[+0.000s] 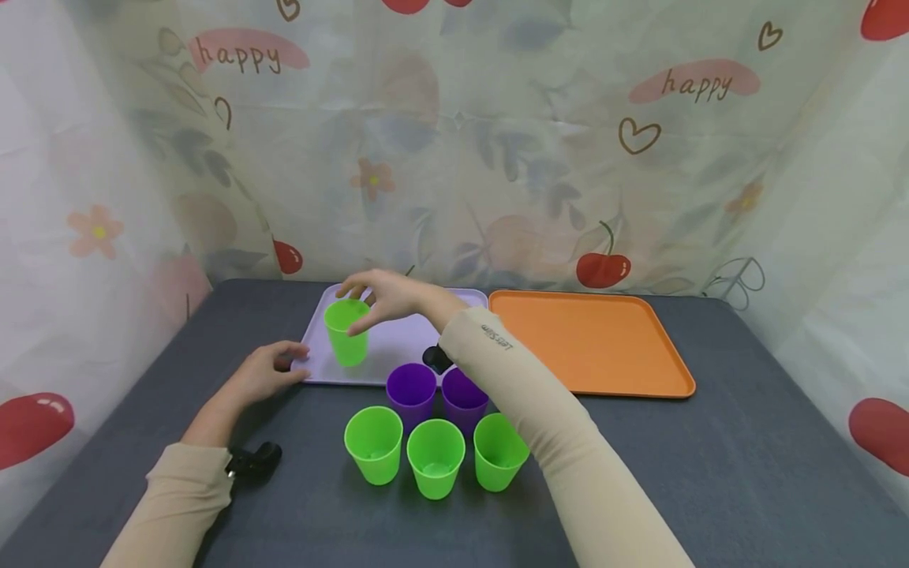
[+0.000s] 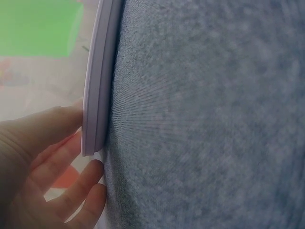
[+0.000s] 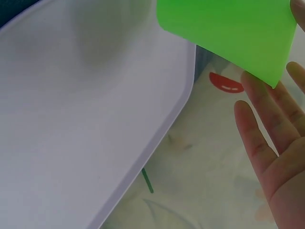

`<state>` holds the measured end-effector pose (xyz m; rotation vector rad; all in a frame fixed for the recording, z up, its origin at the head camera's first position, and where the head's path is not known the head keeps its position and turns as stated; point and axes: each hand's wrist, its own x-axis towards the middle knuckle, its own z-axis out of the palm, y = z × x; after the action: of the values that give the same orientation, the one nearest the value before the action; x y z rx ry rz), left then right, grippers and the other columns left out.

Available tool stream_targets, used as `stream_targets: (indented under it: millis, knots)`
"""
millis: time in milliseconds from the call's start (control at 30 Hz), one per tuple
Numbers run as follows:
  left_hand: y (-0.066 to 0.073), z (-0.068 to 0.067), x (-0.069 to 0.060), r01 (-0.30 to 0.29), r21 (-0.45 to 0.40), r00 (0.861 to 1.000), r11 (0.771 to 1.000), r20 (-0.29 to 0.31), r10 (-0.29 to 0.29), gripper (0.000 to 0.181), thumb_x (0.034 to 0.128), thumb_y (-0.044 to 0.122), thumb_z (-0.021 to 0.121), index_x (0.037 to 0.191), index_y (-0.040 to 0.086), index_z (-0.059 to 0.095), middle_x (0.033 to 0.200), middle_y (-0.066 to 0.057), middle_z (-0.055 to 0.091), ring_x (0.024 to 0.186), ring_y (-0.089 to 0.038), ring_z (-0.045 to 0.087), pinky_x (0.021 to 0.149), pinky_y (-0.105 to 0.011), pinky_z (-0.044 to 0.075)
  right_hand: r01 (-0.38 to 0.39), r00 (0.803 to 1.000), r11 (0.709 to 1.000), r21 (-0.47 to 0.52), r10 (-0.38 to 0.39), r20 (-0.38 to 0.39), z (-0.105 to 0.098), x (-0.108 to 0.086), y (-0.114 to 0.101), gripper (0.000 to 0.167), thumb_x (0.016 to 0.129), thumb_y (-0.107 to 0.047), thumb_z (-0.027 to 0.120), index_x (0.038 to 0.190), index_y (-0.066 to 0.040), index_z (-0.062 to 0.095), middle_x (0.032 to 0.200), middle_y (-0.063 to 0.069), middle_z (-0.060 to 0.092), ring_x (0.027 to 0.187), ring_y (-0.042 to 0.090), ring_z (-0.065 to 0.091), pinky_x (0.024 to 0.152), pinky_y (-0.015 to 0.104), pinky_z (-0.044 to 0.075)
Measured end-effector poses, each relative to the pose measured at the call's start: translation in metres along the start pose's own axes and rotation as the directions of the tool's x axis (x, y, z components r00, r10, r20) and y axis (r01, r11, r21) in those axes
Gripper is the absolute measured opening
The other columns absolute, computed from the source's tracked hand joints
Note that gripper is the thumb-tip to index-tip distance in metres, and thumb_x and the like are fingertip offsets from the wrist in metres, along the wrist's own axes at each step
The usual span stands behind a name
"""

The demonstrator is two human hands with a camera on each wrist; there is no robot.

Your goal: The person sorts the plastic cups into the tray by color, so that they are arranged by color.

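Observation:
At the lilac tray's [image 1: 398, 359] left end, my right hand [image 1: 390, 296] holds a green cup [image 1: 349, 343] by its rim, mouth up, thumb on the near side and fingers on the far side. In the right wrist view the cup [image 3: 233, 33] is between thumb and fingers of the hand [image 3: 290, 167], above the tray [image 3: 71, 119]; whether its base touches cannot be told. My left hand [image 1: 263, 371] grips the tray's near left corner. The left wrist view shows that hand [image 2: 43, 162] with thumb and fingers at the tray rim [image 2: 97, 90].
Nearer than the tray, two purple cups [image 1: 411, 394] stand behind a row of three green cups [image 1: 436, 457]; my right sleeve partly covers the right-hand ones. An orange tray [image 1: 589, 343] lies to the right of the lilac one. A patterned curtain [image 1: 461, 158] hangs behind the table.

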<state>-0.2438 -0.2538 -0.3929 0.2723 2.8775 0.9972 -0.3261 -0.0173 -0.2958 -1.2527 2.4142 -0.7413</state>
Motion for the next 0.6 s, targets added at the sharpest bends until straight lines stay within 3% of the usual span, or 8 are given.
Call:
stream_targets:
  millis: [267, 600]
  knots:
    - [0.0, -0.001, -0.001, -0.011, 0.012, 1.0, 1.0, -0.015, 0.012, 0.042, 0.0867, 0.019, 0.065, 0.121, -0.003, 0.056, 0.121, -0.025, 0.058, 0.108, -0.042, 0.056, 0.086, -0.049, 0.048, 0.004, 0.999, 1.0, -0.026, -0.003, 0.036, 0.002, 0.007, -0.003, 0.061, 0.078, -0.025, 0.076, 0.132, -0.011, 0.05, 0.133, 0.008, 0.054, 0.119, 0.023, 0.055, 0.1, 0.033, 0.044]
    - [-0.001, 0.001, 0.0, -0.004, 0.017, 1.0, 1.0, -0.026, 0.005, 0.041, 0.0871, 0.018, 0.064, 0.121, -0.003, 0.056, 0.121, -0.025, 0.058, 0.108, -0.042, 0.057, 0.086, -0.049, 0.048, 0.011, 0.997, 0.995, -0.096, -0.003, 0.08, 0.002, 0.013, -0.006, 0.06, 0.079, -0.028, 0.075, 0.131, -0.013, 0.051, 0.13, 0.007, 0.056, 0.115, 0.019, 0.056, 0.093, 0.024, 0.046]
